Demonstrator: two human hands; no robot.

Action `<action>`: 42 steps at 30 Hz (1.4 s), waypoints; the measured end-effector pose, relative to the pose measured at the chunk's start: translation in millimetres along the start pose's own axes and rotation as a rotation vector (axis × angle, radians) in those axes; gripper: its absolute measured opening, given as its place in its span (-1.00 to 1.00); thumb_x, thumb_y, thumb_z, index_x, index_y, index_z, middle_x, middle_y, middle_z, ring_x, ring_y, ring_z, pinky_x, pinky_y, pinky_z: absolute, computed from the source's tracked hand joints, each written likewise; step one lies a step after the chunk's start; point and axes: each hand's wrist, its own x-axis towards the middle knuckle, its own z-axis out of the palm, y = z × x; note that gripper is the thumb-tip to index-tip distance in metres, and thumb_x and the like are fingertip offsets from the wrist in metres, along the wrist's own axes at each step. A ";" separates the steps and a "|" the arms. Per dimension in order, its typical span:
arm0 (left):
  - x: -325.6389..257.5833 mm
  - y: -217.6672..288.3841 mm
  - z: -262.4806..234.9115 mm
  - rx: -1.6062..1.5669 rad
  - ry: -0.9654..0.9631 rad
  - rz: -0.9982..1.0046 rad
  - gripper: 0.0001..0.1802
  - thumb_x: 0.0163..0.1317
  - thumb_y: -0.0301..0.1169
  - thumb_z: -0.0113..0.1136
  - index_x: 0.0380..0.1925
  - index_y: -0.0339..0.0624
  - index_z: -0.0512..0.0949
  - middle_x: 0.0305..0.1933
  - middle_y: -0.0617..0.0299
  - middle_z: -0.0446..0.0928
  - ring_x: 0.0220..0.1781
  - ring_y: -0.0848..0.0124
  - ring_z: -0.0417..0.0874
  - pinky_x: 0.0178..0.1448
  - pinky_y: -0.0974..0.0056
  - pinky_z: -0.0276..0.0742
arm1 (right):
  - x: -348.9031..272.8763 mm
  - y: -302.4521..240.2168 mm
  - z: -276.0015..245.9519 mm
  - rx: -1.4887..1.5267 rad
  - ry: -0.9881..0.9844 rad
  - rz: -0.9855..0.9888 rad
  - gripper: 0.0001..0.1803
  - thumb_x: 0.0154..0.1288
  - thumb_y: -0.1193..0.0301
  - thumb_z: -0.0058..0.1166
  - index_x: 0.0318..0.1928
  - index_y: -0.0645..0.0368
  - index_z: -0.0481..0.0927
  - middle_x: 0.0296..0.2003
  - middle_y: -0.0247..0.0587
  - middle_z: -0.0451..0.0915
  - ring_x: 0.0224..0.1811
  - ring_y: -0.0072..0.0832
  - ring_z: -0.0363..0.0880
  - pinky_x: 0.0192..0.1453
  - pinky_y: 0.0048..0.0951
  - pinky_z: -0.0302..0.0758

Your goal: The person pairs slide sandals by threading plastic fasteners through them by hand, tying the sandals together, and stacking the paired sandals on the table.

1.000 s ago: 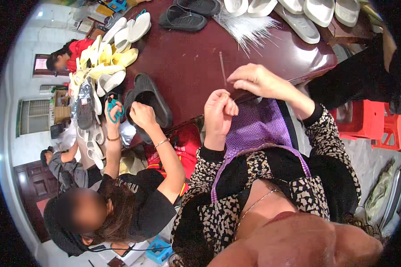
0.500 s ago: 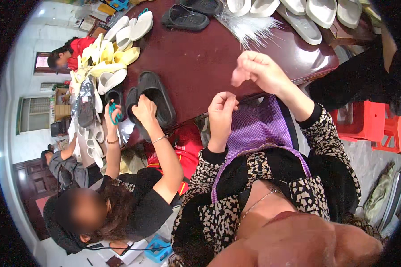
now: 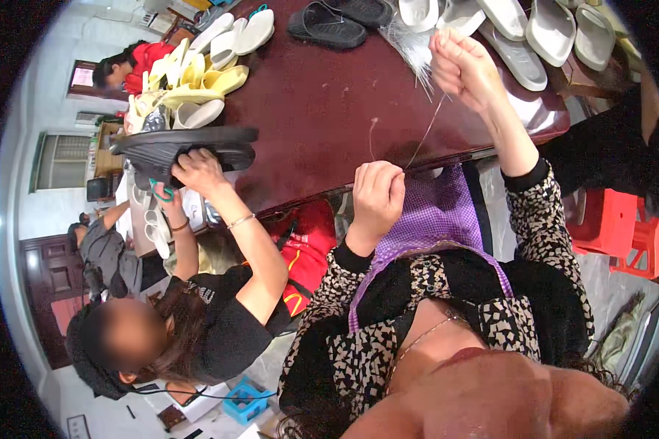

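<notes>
A thin clear strand (image 3: 426, 132) runs slantwise between my hands over the near edge of the dark red table (image 3: 307, 124). My left hand (image 3: 377, 199) is closed with its fingertips pinched on the strand, and a loose, curled end sticks up from it. My right hand (image 3: 467, 72) is raised to the upper right, fingers curled in, with the strand leading up to it. Close beside the right hand lies a bundle of similar whitish strands (image 3: 408, 53). Grey-white slides (image 3: 516, 62) sit behind and right of it.
Black slides (image 3: 328, 26) lie at the table's far side, yellow and white slides (image 3: 205, 79) at its left. A co-worker on my left holds a black slide (image 3: 231, 139) and teal-handled scissors (image 3: 162, 192). Red stools (image 3: 604, 219) stand at right.
My right hand has moved up and away from my left, and the strand now stretches between them. The co-worker has lifted and turned the black slide off the table.
</notes>
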 end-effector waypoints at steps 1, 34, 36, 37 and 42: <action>-0.5 -0.7 0.0 0.001 0.003 0.003 -0.86 -0.04 -0.64 0.15 -0.43 -0.26 0.46 -0.41 0.09 0.47 -0.36 0.13 0.48 -0.24 0.18 0.39 | 6.2 -0.1 -1.6 -0.001 -0.003 -0.003 -0.80 0.37 0.31 -0.12 -0.29 0.19 0.42 -0.72 -0.55 0.10 -0.76 -0.74 -0.02 -0.72 -0.68 -0.03; -0.9 -41.3 27.6 -0.062 0.143 -0.389 -0.92 0.15 -0.52 0.13 -0.37 -0.31 0.51 -0.46 0.17 0.53 -0.47 0.44 0.53 -0.38 0.37 0.44 | 38.9 57.6 -0.5 -0.567 0.149 0.303 -0.87 0.29 0.37 -0.04 -0.25 0.12 0.53 -0.60 -0.55 0.32 -0.69 -0.79 0.14 -0.67 -0.74 0.03; -3.8 -40.9 32.2 -0.186 0.195 -0.429 -0.91 0.16 -0.51 0.12 -0.36 -0.32 0.51 -0.47 0.19 0.53 -0.49 0.52 0.50 -0.40 0.40 0.42 | 37.8 60.3 -6.5 -0.560 0.128 0.304 -0.87 0.29 0.39 -0.04 -0.23 0.13 0.53 -0.60 -0.53 0.34 -0.70 -0.78 0.15 -0.67 -0.74 0.06; -5.9 -40.5 33.3 -0.173 0.211 -0.445 -0.91 0.16 -0.51 0.12 -0.36 -0.32 0.51 -0.47 0.19 0.53 -0.49 0.52 0.50 -0.40 0.40 0.42 | 37.2 61.3 -10.0 -0.529 0.111 0.325 -0.87 0.29 0.39 -0.04 -0.22 0.13 0.53 -0.60 -0.52 0.34 -0.70 -0.78 0.16 -0.67 -0.73 0.07; -7.2 -32.7 33.2 -0.263 0.199 -0.505 -0.91 0.18 -0.50 0.10 -0.35 -0.31 0.50 -0.48 0.22 0.52 -0.48 0.57 0.48 -0.41 0.45 0.40 | 35.3 65.1 -23.2 -0.422 0.098 0.379 -0.87 0.31 0.42 -0.05 -0.20 0.17 0.51 -0.60 -0.51 0.33 -0.70 -0.77 0.16 -0.66 -0.73 0.09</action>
